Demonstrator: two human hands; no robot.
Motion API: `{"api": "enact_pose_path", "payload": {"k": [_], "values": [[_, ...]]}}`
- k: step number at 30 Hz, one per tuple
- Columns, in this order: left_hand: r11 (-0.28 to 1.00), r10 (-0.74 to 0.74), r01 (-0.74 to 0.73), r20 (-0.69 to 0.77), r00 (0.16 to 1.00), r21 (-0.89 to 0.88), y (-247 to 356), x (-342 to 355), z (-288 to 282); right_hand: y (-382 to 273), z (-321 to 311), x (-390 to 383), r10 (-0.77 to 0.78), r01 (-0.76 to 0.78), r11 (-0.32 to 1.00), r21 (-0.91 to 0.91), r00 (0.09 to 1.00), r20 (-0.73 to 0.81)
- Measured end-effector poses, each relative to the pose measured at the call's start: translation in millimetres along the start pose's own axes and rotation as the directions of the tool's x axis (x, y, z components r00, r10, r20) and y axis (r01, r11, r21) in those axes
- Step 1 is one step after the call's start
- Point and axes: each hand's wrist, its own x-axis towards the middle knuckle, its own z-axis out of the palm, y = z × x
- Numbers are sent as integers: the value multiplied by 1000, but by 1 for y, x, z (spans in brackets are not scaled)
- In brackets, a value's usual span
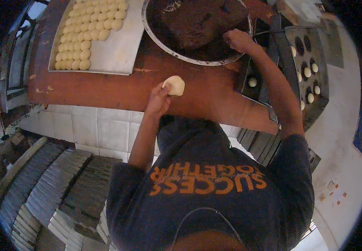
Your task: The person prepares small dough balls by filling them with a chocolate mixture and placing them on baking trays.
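Observation:
My left hand (161,98) pinches a flattened round of pale dough (176,85) above the near edge of the wooden table. My right hand (237,41) reaches into a wide round metal basin (170,51) of dark brown filling (189,29), at its right side. Its fingers are curled down against the filling, and what they grip, if anything, is hidden. At the left, a metal tray (120,52) carries rows of small pale dough balls (75,54), with its right part bare.
Dark baking trays (323,77) with several pale dough balls (307,72) stand at the right, one ball (252,82) nearer the basin. The brown tabletop (105,90) runs between me and the basin. Stacked dark trays (51,175) sit low at the left.

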Motion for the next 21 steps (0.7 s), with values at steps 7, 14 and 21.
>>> {"api": "enact_pose_path", "payload": {"k": [7,14,21], "values": [[978,184,-193,116,976,80,35,0,27,5,-18,-16,-296,213,904,372,938,183],[985,172,-172,-47,984,7,45,-3,85,-102,-23,-86,260,199,479,855,898,-355],[984,153,-151,17,988,-96,46,16,116,-159,-10,-90,411,232,762,604,547,-729]]}}
